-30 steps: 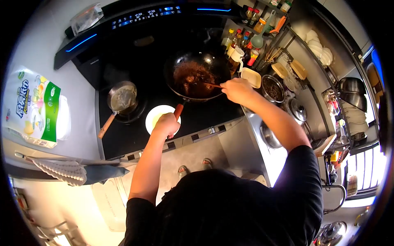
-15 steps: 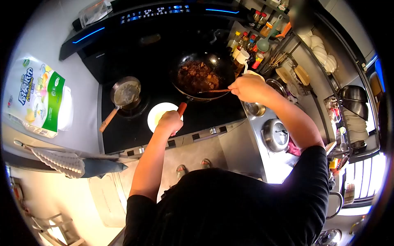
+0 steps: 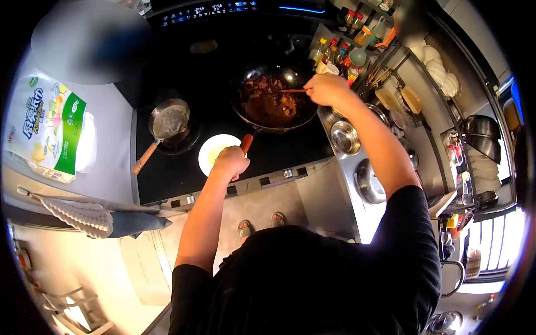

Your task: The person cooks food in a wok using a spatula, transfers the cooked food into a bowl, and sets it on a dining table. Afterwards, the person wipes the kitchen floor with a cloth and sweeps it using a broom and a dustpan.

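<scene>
My left hand [image 3: 231, 162] is closed round the red handle [image 3: 247, 143] of a black wok on the stove. Partly under that hand is a white plate [image 3: 207, 146] with something pale yellow in it. Dark brown chunks of food [image 3: 261, 85] and brown sauce [image 3: 268, 110] fill the wok [image 3: 300, 126]. My right hand [image 3: 325, 89], over the wok's right rim, grips a thin wooden stirring utensil [image 3: 293, 90]. Its far end is hidden among the food.
A small pan [image 3: 171, 120] with a wooden handle stands on the left burner. Bottles [image 3: 319, 51] line the back right, and a metal bowl [image 3: 345, 137] is on the right counter. A printed white-and-green package [image 3: 47, 131] lies left. A blurred grey round patch covers the upper left.
My right hand has moved up and slightly left with the utensil. The chunks have shifted toward the wok's far side, baring sauce nearer me. My left hand stays on the handle.
</scene>
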The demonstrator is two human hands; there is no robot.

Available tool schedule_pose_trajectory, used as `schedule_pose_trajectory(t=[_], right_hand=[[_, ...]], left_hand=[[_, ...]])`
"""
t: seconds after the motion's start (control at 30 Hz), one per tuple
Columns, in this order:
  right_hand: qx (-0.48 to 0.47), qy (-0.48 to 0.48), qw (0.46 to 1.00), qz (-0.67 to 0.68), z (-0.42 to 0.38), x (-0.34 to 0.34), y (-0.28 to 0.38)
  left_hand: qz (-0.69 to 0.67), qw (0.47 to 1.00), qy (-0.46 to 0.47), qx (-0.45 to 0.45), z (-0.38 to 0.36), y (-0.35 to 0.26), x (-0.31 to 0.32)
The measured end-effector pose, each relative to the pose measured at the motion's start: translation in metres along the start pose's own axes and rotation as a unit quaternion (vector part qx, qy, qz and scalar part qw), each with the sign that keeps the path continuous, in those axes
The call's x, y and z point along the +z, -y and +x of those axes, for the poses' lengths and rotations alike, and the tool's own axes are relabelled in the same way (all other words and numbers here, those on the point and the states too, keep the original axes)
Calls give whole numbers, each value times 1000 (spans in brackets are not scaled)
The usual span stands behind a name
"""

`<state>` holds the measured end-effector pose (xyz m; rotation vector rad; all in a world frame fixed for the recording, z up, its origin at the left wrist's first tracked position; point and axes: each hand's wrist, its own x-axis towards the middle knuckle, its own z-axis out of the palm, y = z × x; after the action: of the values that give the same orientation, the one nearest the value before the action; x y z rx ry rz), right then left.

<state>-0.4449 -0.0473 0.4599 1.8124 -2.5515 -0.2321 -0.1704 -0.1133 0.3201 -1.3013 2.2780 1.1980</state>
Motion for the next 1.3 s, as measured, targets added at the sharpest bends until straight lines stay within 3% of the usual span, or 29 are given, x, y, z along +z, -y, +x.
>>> schedule_pose_trajectory(t=[0.1,0.2,0.33,0.57,0.67,0.73,0.83,1.1,1.3], right_hand=[[18,-28,999,19,14,-11,-25],[57,-26,998,4,53,28,-24],[-2,-88,996,25,48,79,-19],[-14,-19,999,43,-25,70,-43],[-59,-84,994,39,-58,40,-78],[-21,-24,999,21,-80,5,-92],[-31,28,999,-2,-86,-11,-103],[-44,-53,994,80,-24,82,-95],[-4,-34,998,59,-18,25,-88]], left_hand=[[-55,998,19,4,0,5,1],[-220,971,90,-5,22,26,13],[-357,923,138,-31,18,23,19],[-372,918,138,-16,21,27,21],[-339,937,85,10,17,28,19],[-206,978,14,14,17,28,19],[-61,997,-32,18,4,12,16],[-18,1000,-10,14,-1,0,9],[-22,999,-20,11,-4,-3,12]])
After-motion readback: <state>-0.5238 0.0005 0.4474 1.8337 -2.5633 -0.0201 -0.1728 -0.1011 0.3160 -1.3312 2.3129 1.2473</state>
